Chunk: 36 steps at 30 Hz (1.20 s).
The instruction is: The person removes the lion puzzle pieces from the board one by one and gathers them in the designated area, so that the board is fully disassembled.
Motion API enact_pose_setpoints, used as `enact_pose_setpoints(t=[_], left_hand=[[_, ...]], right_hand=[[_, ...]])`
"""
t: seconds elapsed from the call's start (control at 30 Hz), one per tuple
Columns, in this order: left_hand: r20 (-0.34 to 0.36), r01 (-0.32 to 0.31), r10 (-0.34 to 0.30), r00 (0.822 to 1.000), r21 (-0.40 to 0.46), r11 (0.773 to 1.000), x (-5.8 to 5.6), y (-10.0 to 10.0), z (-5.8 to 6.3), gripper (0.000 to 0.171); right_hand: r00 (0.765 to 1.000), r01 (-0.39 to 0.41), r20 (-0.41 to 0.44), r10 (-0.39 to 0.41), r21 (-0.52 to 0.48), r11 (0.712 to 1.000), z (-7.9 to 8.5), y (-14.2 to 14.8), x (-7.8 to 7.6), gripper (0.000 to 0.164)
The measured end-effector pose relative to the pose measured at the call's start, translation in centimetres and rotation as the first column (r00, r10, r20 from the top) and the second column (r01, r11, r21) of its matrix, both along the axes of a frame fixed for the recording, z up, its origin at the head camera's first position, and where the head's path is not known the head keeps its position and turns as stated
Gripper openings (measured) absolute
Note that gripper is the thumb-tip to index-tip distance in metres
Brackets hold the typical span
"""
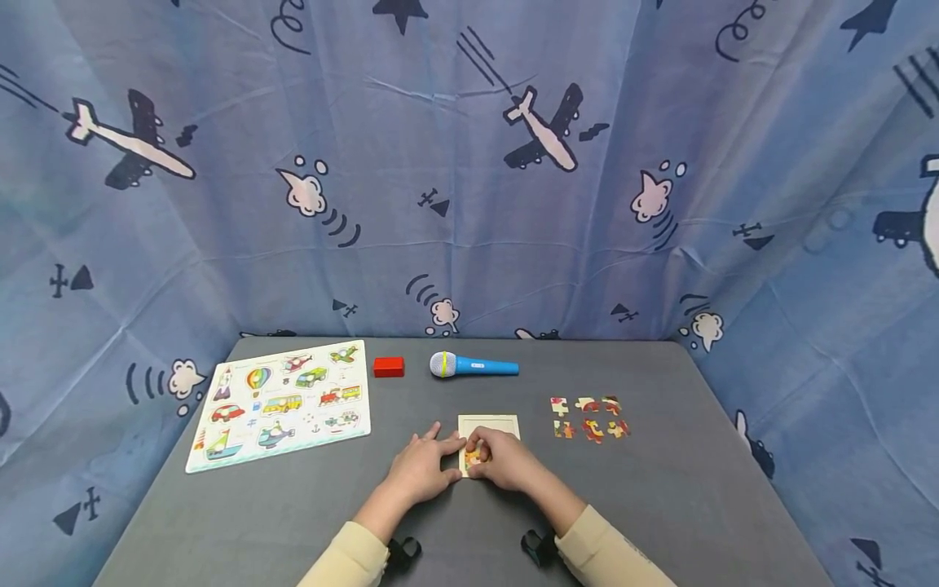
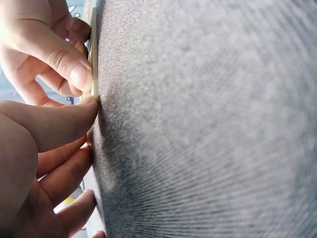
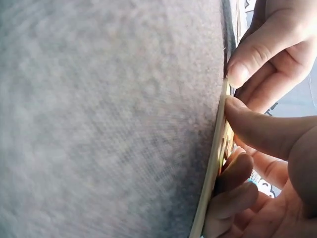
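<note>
A small pale wooden puzzle tray (image 1: 504, 422) lies in front of me with colourful picture pieces inside. My left hand (image 1: 420, 469) rests at its left side, thumb tip at the near corner and forefinger on the left edge. Over the tray my right hand (image 1: 509, 463) has thumb and fingers bent, pinching a puzzle piece (image 1: 473, 459) at the lower left. The fingers partly cover that piece. Both wrist views show the tray edge-on, with the left thumb (image 2: 64, 121) and right thumb (image 3: 262, 126) close together at its near edge.
Several loose jigsaw pieces (image 1: 592, 430) lie in two rows to the right. Behind the tray are a blue toy microphone (image 1: 484, 368) and a red block (image 1: 389, 367). A white vehicle picture board (image 1: 293, 383) lies at the left. A printed blue curtain (image 1: 469, 204) hangs behind the grey table (image 1: 660, 505).
</note>
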<state>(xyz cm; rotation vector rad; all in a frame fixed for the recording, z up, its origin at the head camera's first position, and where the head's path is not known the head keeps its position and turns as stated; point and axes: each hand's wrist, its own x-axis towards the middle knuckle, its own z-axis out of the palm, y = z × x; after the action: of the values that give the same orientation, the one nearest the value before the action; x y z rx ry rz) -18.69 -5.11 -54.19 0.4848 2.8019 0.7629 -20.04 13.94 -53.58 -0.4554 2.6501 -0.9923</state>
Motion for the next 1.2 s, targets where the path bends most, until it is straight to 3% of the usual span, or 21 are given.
enact_pose_setpoints(t=[0.23, 0.6, 0.87, 1.03, 1.2], left_hand=[[0.005, 0.002, -0.002, 1.0, 0.01, 1.0, 0.2, 0.1, 0.1, 0.053], [0.004, -0.009, 0.009, 1.0, 0.016, 1.0, 0.3, 0.1, 0.3, 0.052], [0.002, 0.008, -0.008, 1.0, 0.013, 1.0, 0.2, 0.1, 0.3, 0.051], [0.006, 0.01, -0.01, 1.0, 0.019, 1.0, 0.2, 0.1, 0.2, 0.052], [-0.003, 0.015, -0.015, 1.0, 0.018, 1.0, 0.1, 0.1, 0.3, 0.053]], right_hand=[[1.0, 0.009, -0.016, -0.009, 0.003, 1.0, -0.3, 0.1, 0.1, 0.028], [0.992, 0.019, -0.123, -0.019, 0.002, 1.0, 0.2, 0.2, 0.5, 0.026], [0.996, 0.086, -0.002, -0.088, -0.233, 0.969, 1.4, 2.1, 0.0, 0.017], [0.995, 0.089, -0.021, -0.096, -0.221, 0.971, 2.5, 4.7, 0.0, 0.018], [0.99, 0.139, 0.013, -0.14, -0.232, 0.963, 3.4, 7.3, 0.2, 0.016]])
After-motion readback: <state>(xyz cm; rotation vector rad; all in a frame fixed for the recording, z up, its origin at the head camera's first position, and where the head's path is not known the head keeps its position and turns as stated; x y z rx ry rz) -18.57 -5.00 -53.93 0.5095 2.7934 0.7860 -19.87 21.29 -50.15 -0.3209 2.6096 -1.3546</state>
